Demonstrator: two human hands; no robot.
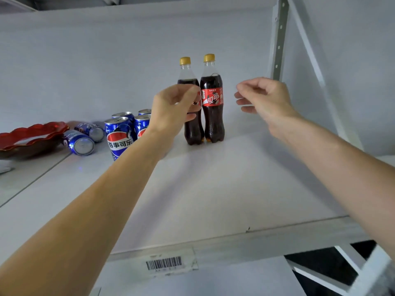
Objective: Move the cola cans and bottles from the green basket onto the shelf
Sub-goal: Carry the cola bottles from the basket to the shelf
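Observation:
Two cola bottles with yellow caps stand upright side by side at the back of the white shelf. My left hand is curled in front of the left bottle, fingertips overlapping its label and a gap showing between thumb and fingers. I cannot tell if they touch it. My right hand hovers just right of the right bottle, fingers loosely curled and holding nothing. Several blue cola cans stand upright left of the bottles, and two more cans lie on their sides. The green basket is out of view.
A red scalloped dish sits at the shelf's far left. A perforated metal upright and a diagonal brace bound the right side. A barcode label is stuck on the shelf's front edge. Bare shelf surface lies in front of and right of the bottles.

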